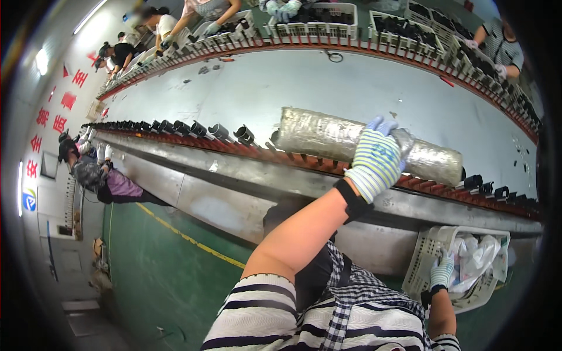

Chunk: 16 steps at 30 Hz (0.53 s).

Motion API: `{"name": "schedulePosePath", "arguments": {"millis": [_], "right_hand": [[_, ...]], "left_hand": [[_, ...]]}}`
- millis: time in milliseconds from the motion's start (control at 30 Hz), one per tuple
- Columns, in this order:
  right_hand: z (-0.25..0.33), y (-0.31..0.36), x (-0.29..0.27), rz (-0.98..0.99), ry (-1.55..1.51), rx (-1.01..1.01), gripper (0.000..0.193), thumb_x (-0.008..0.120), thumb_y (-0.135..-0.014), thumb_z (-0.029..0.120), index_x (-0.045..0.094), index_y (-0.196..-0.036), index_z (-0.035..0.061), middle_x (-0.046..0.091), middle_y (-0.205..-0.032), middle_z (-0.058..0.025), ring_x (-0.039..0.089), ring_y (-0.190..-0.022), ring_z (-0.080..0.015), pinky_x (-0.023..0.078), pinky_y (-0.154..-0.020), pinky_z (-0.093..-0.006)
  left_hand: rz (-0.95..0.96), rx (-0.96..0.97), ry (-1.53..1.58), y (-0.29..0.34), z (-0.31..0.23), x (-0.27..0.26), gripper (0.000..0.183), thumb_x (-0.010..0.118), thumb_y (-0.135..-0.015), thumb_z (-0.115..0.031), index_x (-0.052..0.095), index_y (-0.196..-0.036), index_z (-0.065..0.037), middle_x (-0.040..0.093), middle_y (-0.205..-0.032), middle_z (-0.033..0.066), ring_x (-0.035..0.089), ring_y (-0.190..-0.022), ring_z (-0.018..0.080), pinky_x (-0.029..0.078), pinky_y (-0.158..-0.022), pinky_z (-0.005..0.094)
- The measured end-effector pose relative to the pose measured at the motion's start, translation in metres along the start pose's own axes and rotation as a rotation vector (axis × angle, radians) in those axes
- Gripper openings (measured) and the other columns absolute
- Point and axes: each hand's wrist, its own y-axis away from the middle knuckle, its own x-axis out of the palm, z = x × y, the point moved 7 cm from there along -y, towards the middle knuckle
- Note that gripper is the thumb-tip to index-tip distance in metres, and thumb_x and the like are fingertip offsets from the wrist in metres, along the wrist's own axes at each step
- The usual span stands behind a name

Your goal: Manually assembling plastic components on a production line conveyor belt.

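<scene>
My left hand [377,158], in a striped knit glove, closes over the top of a long bundle [319,133] wrapped in shiny clear film. The bundle lies along the near edge of the table, across a row of red pegs [316,162], and its contents cannot be made out. Lower right, my right hand [442,272], gloved alike, has its fingers bent at the near left rim of a white plastic basket [417,270]. Crumpled clear plastic bags [473,260] lie inside that basket.
Black ring-shaped parts [218,131] sit on pegs along the near edge of the grey table [234,88]. Scissors [334,57] lie toward the far side. Baskets of black parts [407,29] line the far edge, with people working there. Another person [111,181] stands at the left.
</scene>
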Motion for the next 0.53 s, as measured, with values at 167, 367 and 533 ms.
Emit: {"name": "schedulePosePath", "arguments": {"millis": [167, 367, 533], "right_hand": [[-0.003, -0.006, 0.008, -0.082, 0.022, -0.053, 0.045, 0.058, -0.086, -0.004, 0.064, -0.130, 0.0049, 0.064, -0.120, -0.0294, 0.058, -0.116, -0.0473, 0.046, -0.102, -0.0514], [-0.020, -0.004, 0.016, -0.120, 0.073, -0.069, 0.045, 0.059, -0.086, -0.004, 0.063, -0.129, 0.0061, 0.062, -0.122, -0.0279, 0.059, -0.113, -0.0471, 0.048, -0.099, -0.0514], [-0.032, 0.005, 0.006, 0.053, 0.115, 0.073, 0.046, 0.066, -0.086, 0.004, 0.062, -0.131, 0.0086, 0.059, -0.132, -0.0268, 0.063, -0.111, -0.0436, 0.050, -0.095, -0.0511]], "left_hand": [[0.144, -0.114, 0.096, 0.000, 0.015, 0.033, 0.037, 0.064, -0.092, -0.037, 0.073, -0.123, -0.020, 0.074, -0.110, 0.0101, 0.056, -0.126, 0.0284, 0.034, -0.116, 0.0458], [-0.026, -0.049, 0.032, 0.002, 0.008, 0.006, 0.035, 0.064, -0.093, -0.037, 0.074, -0.122, -0.020, 0.074, -0.109, 0.0111, 0.057, -0.123, 0.0281, 0.035, -0.115, 0.0489], [0.249, -0.147, 0.149, -0.009, 0.011, 0.032, 0.044, 0.065, -0.092, -0.039, 0.071, -0.130, -0.018, 0.075, -0.108, 0.0145, 0.054, -0.130, 0.0308, 0.033, -0.117, 0.0515]]}}
